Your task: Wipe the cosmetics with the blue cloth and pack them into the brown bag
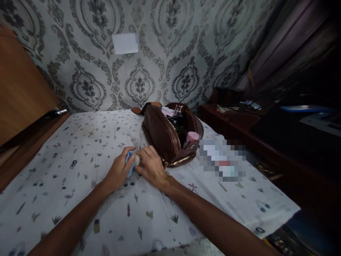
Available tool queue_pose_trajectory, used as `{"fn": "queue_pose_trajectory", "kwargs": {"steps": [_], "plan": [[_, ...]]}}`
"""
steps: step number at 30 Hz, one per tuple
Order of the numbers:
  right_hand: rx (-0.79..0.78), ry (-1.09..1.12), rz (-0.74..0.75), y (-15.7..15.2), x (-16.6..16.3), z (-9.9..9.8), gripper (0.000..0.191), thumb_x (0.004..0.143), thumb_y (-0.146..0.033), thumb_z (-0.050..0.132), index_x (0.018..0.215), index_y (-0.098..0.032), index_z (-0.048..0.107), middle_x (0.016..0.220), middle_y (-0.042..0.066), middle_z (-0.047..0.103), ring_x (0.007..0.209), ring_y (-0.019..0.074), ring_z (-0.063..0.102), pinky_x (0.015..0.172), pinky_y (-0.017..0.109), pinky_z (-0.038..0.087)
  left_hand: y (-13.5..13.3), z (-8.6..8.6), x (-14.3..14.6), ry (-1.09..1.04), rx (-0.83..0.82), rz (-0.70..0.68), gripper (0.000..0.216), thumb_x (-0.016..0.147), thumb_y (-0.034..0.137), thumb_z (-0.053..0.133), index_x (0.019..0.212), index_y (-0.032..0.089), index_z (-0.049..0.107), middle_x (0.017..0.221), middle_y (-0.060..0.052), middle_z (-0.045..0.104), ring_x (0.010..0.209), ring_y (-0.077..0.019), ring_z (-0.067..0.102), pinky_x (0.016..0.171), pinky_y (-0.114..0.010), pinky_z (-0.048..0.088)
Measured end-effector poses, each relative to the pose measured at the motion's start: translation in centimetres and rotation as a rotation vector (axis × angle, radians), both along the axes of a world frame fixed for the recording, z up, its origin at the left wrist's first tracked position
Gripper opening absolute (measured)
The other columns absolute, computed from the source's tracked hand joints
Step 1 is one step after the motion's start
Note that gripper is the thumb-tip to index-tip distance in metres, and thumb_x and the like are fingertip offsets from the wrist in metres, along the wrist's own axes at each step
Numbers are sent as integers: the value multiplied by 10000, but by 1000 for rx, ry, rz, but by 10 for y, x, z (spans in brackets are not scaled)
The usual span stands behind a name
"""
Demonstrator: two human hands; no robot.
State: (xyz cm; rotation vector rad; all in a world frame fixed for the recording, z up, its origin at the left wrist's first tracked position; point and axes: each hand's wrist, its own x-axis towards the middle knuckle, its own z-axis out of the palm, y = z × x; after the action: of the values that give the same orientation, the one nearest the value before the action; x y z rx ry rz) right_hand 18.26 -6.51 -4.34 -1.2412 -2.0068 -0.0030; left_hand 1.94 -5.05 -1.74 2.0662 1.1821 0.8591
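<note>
My left hand (119, 170) is closed round a small blue item (130, 164), perhaps a cloth or tube. My right hand (151, 166) meets it from the right, with fingers pinched on a pale cap or end (137, 160) of the same item. Both hands rest on a white patterned sheet (87, 153). Just right of my right hand stands an open brown leather toiletry bag (167, 137) with a brass zip. Inside it are dark items and a bottle with a pink cap (192, 136).
A blurred white packet (222, 160) lies right of the bag. A wooden headboard (21, 89) rises at left. Patterned wallpaper with a white paper (125, 43) fills the back. A dark cluttered wooden surface (239, 117) runs along the right edge.
</note>
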Motion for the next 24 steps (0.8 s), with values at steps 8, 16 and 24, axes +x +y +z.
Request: {"fn": "queue_pose_trajectory", "kwargs": {"steps": [8, 16, 24], "plan": [[38, 33, 86, -2, -1, 1, 267, 824, -284, 759, 1037, -192, 626, 957, 75, 599, 924, 269, 536, 810, 423, 505, 6, 2, -1, -185, -98, 4, 355, 959, 506, 387, 867, 208, 557, 757, 8, 575, 742, -175, 549, 711, -279, 423], [37, 133, 234, -4, -1, 6, 331, 845, -332, 744, 1124, -189, 639, 963, 78, 619, 935, 257, 548, 824, 412, 523, 13, -3, -3, -445, -403, 41, 402, 808, 556, 578, 639, 204, 485, 580, 58, 433, 554, -116, 409, 523, -243, 345], [39, 305, 324, -5, -1, 9, 405, 854, -418, 716, 1190, -213, 622, 982, 68, 662, 933, 238, 591, 835, 392, 520, 17, -5, 0, -767, -651, 188, 442, 559, 512, 822, 588, 183, 528, 501, 78, 443, 462, -77, 409, 454, -215, 335]]}}
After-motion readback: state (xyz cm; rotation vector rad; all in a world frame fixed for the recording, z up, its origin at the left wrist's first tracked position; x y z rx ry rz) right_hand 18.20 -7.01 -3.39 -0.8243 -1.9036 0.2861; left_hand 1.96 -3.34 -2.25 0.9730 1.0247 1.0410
